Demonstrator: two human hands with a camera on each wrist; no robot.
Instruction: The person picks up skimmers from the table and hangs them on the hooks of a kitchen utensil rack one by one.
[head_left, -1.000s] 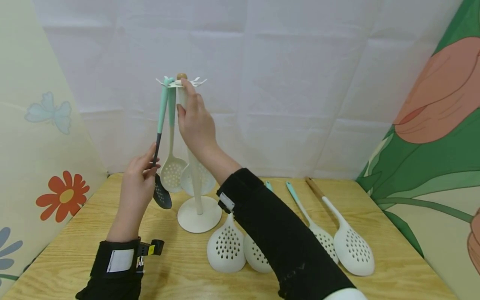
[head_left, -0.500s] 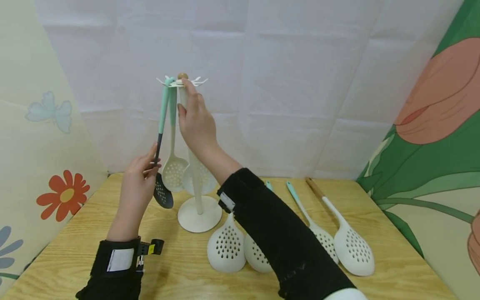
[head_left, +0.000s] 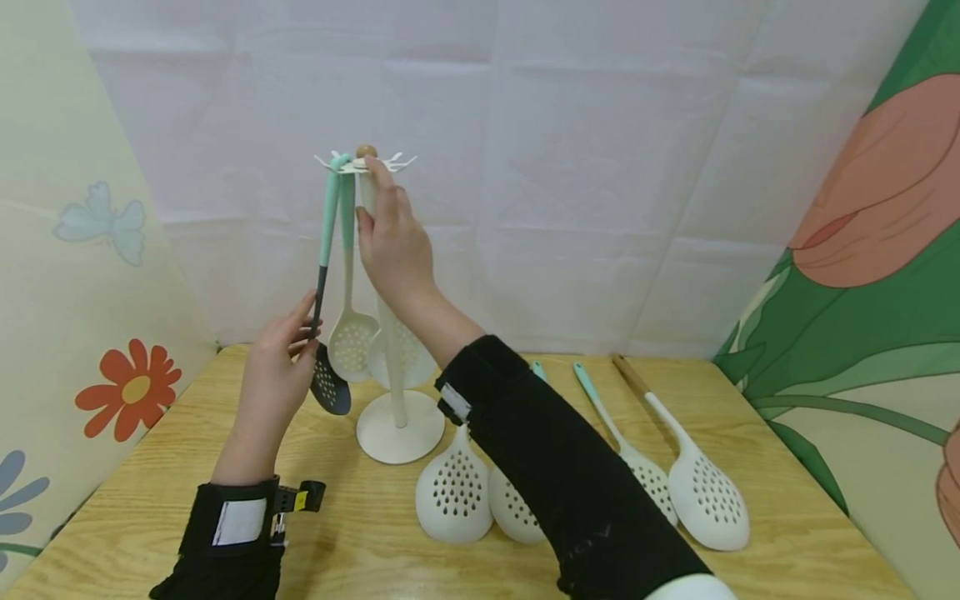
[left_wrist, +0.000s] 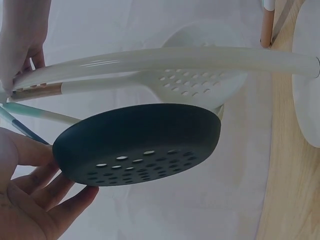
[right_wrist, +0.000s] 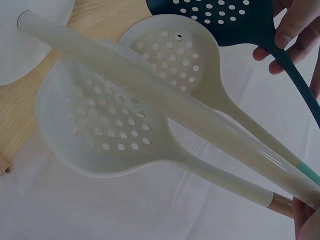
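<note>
A cream utensil stand [head_left: 397, 427] rises from the wooden table [head_left: 360, 533] to a ring of hooks at its top. From it hang a dark slotted spoon [head_left: 331, 385] with a mint handle, plus two cream slotted spoons [head_left: 351, 340]. My left hand [head_left: 279, 367] pinches the dark spoon's handle just above its bowl [left_wrist: 140, 145]. My right hand [head_left: 393, 246] grips the stand's pole [right_wrist: 150, 95] high up, near the hooks. In the right wrist view both cream spoon bowls [right_wrist: 115, 130] hang behind the pole.
Several cream slotted spoons [head_left: 453, 493] lie on the table right of the stand, one with a wooden handle [head_left: 705, 492]. White cloth hangs behind, and printed flower panels stand at the left and right sides.
The dark spoon's bowl has swung a little to the right, toward the stand's pole, with my left hand following it. My right hand has stayed on the pole.
</note>
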